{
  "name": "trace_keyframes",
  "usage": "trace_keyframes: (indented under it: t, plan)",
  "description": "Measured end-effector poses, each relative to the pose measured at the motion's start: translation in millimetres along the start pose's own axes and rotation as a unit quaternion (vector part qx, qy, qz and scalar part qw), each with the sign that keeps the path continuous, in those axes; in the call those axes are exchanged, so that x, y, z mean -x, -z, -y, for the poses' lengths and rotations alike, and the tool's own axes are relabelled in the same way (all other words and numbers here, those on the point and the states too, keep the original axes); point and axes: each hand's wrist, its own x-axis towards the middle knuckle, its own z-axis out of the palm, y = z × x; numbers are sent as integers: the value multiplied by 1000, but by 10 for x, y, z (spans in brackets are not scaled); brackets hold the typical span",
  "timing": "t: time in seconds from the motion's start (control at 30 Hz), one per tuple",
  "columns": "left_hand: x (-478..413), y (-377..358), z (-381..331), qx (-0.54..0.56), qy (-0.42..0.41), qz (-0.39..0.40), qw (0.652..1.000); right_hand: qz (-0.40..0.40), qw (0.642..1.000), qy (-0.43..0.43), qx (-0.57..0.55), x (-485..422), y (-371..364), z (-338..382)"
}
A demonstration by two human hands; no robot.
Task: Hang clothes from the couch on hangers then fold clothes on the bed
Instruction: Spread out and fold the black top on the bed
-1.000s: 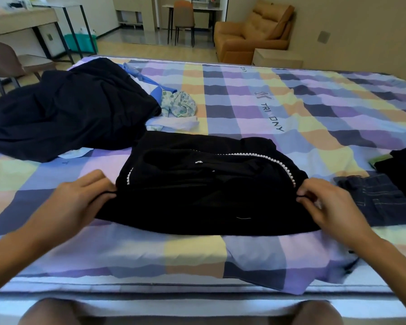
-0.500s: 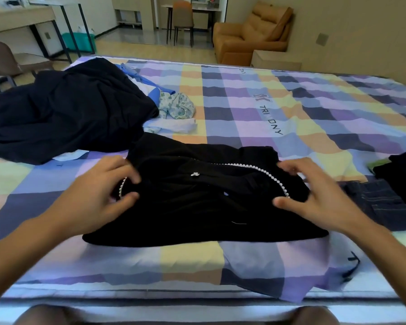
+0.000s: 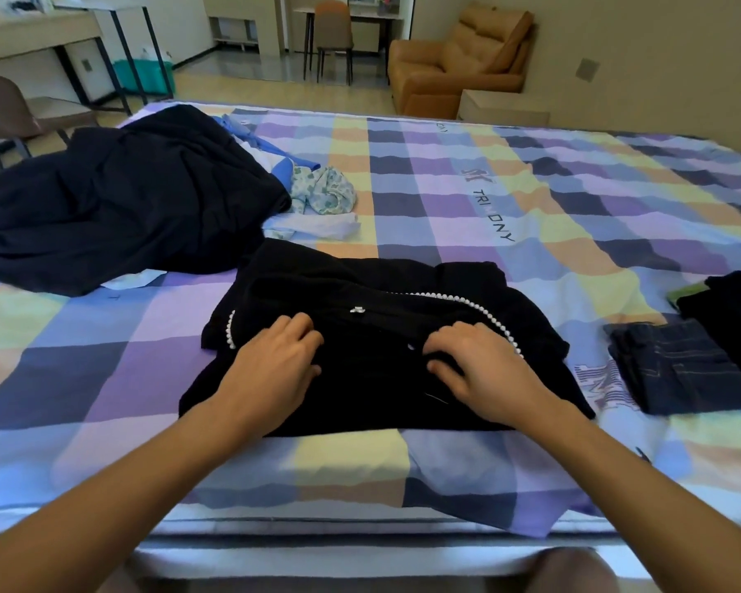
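- Two hands meet at the middle of a black pearl-trimmed garment (image 3: 360, 391), which lies flat on the checked bed sheet (image 3: 445, 199) at 6 o'clock, on the edge nearest the person, presumably so both arms can reach it without stretching.
- The left hand (image 3: 274, 365) rests on the cloth with bent fingers. Whether they pinch a fold or only press down cannot be told.
- The right hand (image 3: 484, 370) curls its fingers and thumb around a low ridge of the fabric beside the pearl trim (image 3: 480, 308), probably to draw it in for the next fold.
- Stage: the fold looks part-way done. The outline is already compact but uneven, and one pearl-edged corner sticks out toward 9 o'clock.
- A folded pair of jeans (image 3: 681, 365) and a black folded item (image 3: 732, 310) lie at 3 o'clock, apart from the garment and apparently finished.
- A dark navy heap (image 3: 116, 207) and a small floral piece (image 3: 326, 192) lie at 10 to 11 o'clock, unfolded and likely still to do.
- The tan couch (image 3: 458, 57) stands beyond the bed at 1 o'clock. No clothes are visible on it.
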Motion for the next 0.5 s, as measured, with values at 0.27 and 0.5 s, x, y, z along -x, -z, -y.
trace_keyframes:
  t: [0.27, 0.5]
  plan:
    - [-73, 81, 47, -63, 72, -21, 995, -110, 939, -141, -295, 24, 189, -41]
    - [-84, 214, 247, 43, 46, -117, 991, -176, 922, -168, -300, 74, 208, -94]
